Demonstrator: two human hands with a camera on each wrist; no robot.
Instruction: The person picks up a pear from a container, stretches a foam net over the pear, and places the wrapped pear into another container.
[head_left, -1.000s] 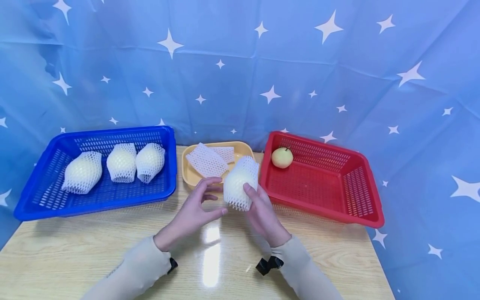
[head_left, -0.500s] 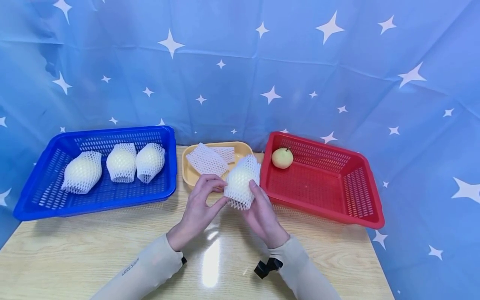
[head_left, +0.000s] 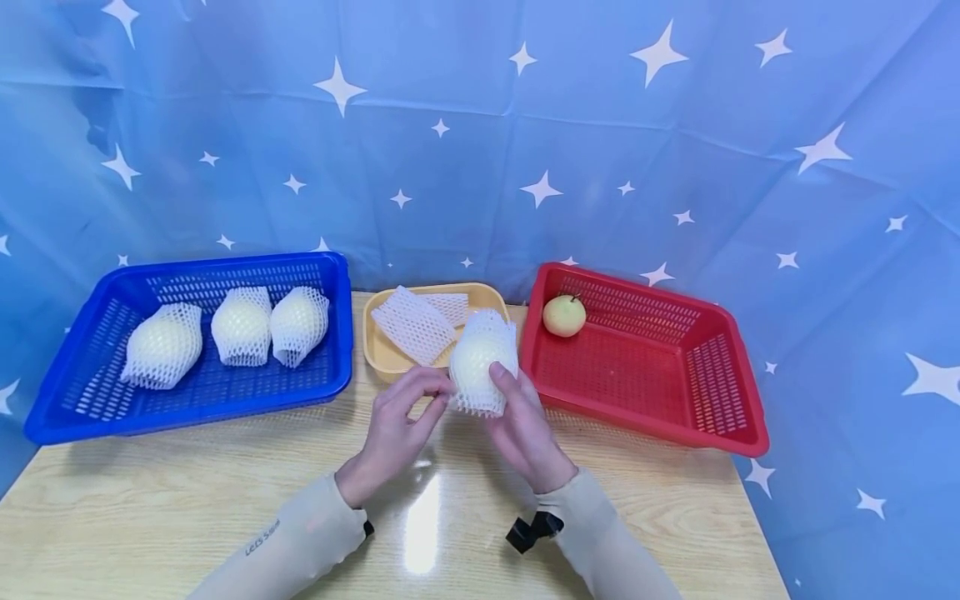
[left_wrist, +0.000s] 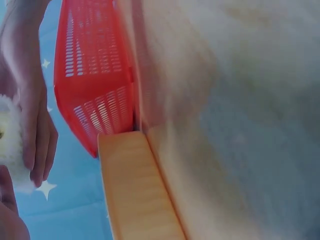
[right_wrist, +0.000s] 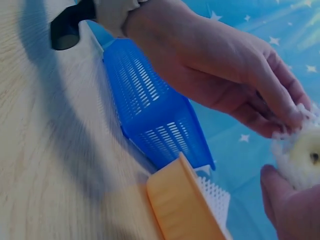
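In the head view a pear in a white foam net (head_left: 480, 362) is held up in front of the yellow tray (head_left: 382, 354). My right hand (head_left: 525, 429) grips it from the right, thumb across the net. From the left, my left hand (head_left: 401, 421) pinches the net's near edge between thumb and fingers. In the right wrist view the pear's end (right_wrist: 305, 152) shows bare inside the net opening, and the left hand (right_wrist: 225, 70) holds the net's rim. The left wrist view catches only part of the pear (left_wrist: 5, 130) at its edge.
A blue basket (head_left: 225, 410) at left holds 3 net-covered pears (head_left: 243, 325). The red basket (head_left: 645, 421) at right has one bare pear (head_left: 564, 316). Flat foam nets (head_left: 416, 321) lie in the yellow tray. A starry blue curtain (head_left: 480, 158) hangs behind the wooden table (head_left: 375, 550).
My left hand has come in from the left, its fingers closing from apart to a pinch on the net's edge. The right hand keeps the pear nearly in place, tilting it slightly.
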